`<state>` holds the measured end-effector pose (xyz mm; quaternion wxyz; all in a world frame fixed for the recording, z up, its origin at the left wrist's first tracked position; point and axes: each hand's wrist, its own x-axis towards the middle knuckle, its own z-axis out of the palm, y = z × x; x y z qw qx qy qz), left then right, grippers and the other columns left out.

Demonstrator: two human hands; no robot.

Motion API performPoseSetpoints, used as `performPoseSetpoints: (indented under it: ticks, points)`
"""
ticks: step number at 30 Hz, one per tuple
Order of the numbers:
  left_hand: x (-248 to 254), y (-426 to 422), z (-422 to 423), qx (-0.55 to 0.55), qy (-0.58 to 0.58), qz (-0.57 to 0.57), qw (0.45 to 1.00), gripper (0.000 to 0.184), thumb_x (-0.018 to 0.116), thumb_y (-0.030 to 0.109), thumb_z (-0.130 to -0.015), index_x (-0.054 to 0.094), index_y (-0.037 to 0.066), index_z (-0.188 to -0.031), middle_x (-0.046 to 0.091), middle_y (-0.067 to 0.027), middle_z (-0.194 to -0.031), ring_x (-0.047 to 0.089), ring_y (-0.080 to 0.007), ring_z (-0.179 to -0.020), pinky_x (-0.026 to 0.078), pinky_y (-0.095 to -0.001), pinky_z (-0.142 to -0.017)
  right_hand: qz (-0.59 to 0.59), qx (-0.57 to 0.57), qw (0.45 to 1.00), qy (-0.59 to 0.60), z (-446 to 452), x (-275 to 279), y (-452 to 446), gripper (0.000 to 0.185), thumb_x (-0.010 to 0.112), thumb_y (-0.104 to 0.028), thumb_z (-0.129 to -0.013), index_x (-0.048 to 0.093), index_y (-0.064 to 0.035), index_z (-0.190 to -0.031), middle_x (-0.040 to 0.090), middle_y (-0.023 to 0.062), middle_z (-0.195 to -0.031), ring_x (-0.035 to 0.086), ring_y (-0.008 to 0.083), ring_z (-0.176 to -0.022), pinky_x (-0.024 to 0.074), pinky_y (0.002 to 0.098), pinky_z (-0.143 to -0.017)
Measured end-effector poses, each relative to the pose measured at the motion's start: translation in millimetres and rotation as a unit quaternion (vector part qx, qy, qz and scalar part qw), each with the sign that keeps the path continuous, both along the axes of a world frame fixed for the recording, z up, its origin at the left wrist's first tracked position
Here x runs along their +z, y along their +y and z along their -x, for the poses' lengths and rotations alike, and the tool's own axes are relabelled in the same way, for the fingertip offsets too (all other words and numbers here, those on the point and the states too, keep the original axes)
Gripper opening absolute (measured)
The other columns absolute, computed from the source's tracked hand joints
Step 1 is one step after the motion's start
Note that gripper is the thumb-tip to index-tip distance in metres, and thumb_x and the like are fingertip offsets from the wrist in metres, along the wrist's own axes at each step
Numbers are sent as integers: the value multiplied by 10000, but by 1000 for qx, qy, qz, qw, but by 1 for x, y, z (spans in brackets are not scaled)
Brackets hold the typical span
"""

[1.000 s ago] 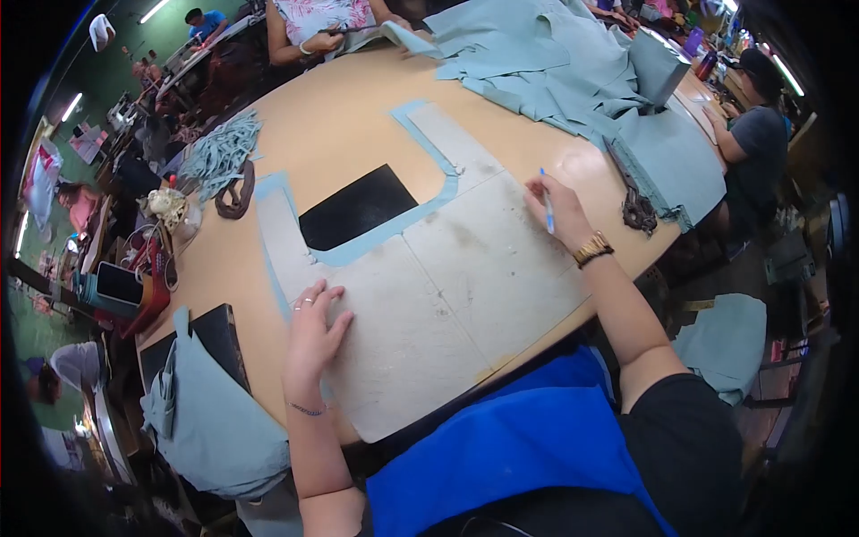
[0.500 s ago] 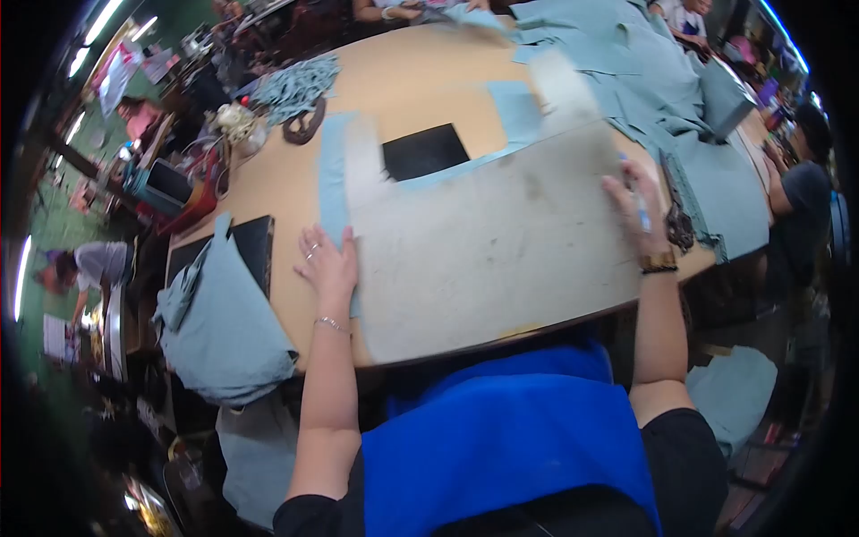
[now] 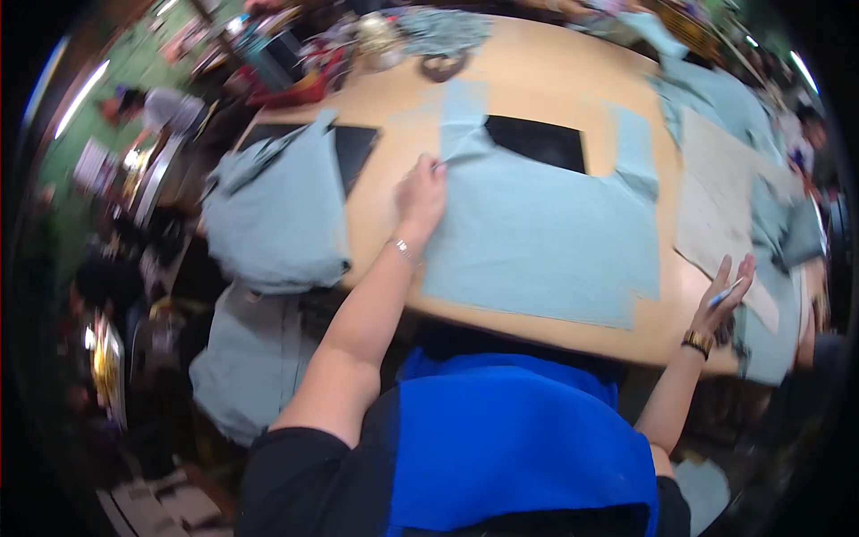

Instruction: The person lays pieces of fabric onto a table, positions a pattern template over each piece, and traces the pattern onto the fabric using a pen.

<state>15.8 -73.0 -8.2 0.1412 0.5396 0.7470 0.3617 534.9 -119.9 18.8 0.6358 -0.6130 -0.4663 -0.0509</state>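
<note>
A light blue cut fabric piece (image 3: 546, 242) with two upright strips lies on the table in front of me. My left hand (image 3: 422, 192) is closed on its upper left edge, where the cloth creases. My right hand (image 3: 718, 300) is at the table's right side, with a pen (image 3: 726, 293) held across the palm and some fingers extended. Just beyond that hand, a greyish-white pattern template (image 3: 720, 192) rests at an angle, partly over blue-green cloth. A black flat rectangle (image 3: 537, 143) shows in the gap between the two strips of fabric.
Blue-green cloth (image 3: 277, 206) is heaped over a dark board (image 3: 355, 152) at the left edge. Fabric scraps (image 3: 445, 31) and a brown ring-shaped object (image 3: 445, 66) sit at the back. More cloth (image 3: 729, 94) covers the far right. Other people are around the room.
The template has moved off the fabric to the right side, uncovering the blue piece. My left hand has gone from lying flat to gripping the fabric edge. The view has swung left.
</note>
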Motion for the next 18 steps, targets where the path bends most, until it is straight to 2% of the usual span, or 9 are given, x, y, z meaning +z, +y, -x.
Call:
performPoseSetpoints:
  ticks: [2, 4, 6, 9, 10, 11, 14, 15, 18]
  points:
    - [-10, 11, 29, 5, -173, -135, 976, 301, 524, 313, -969, 565, 45, -1100, 632, -117, -1036, 578, -221, -1031, 443, -335, -905, 72, 162, 984, 27, 26, -18, 17, 450, 612, -95, -933, 472, -31, -1356, 489, 128, -1404, 456, 229, -1296, 356, 413, -1067]
    - [18, 1, 70, 96, -192, -190, 958, 259, 523, 232, -966, 535, 16, -1109, 630, -182, -1019, 600, -297, -982, 457, -362, -891, 159, 162, 970, -83, 65, -25, 21, 402, 605, -86, -934, 519, -15, -1321, 546, 124, -1348, 494, 231, -1257, 363, 393, -1069]
    - [71, -47, 121, 160, -275, -180, 931, 299, 510, 256, -970, 519, -3, -1119, 603, -165, -1051, 564, -252, -994, 444, -368, -913, 163, 231, 951, -125, 84, -39, 23, 385, 607, -83, -931, 539, 6, -1300, 575, 134, -1315, 526, 243, -1225, 373, 368, -1065]
    - [110, -143, 216, 238, -191, -208, 929, 319, 539, 265, -919, 547, -1, -1096, 578, -131, -1097, 532, -217, -1027, 424, -369, -944, 202, 286, 922, -163, 80, -59, 27, 387, 614, -99, -936, 540, 10, -1300, 573, 137, -1310, 541, 231, -1203, 401, 349, -1040]
    - [88, -176, 290, 265, -210, -240, 910, 342, 550, 247, -903, 574, -6, -1132, 589, -130, -1138, 544, -222, -1062, 419, -365, -962, 213, 293, 923, -127, 81, -62, 29, 384, 611, -104, -940, 541, 6, -1300, 574, 130, -1303, 543, 225, -1195, 406, 346, -1036]
    - [102, -218, 291, 338, -147, -244, 897, 373, 552, 251, -908, 578, -3, -1180, 592, -144, -1168, 552, -228, -1096, 428, -363, -960, 223, 297, 924, -90, 82, -65, 29, 380, 609, -109, -944, 542, 2, -1301, 575, 123, -1297, 544, 219, -1188, 411, 342, -1032]
    - [86, -338, 341, 459, -177, -277, 825, 430, 516, 273, -961, 496, -17, -1278, 550, -158, -1262, 541, -247, -1133, 440, -385, -963, 223, 315, 922, -26, 71, -76, 34, 366, 601, -128, -957, 547, -28, -1305, 576, 117, -1269, 550, 196, -1152, 423, 325, -1018]
    - [63, -391, 376, 484, -63, -215, 846, 436, 490, 268, -975, 467, -35, -1288, 534, -169, -1284, 538, -249, -1132, 438, -375, -961, 226, 318, 921, -19, 68, -77, 35, 366, 600, -129, -957, 547, -30, -1306, 575, 122, -1268, 550, 193, -1149, 424, 323, -1016]
    - [34, -472, 361, 569, -50, -191, 798, 398, 489, 233, -959, 498, -55, -1233, 572, -173, -1190, 551, -252, -1083, 443, -367, -940, 239, 320, 917, -24, 71, -72, 34, 365, 602, -118, -955, 547, -27, -1304, 580, 110, -1243, 550, 177, -1135, 436, 303, -997]
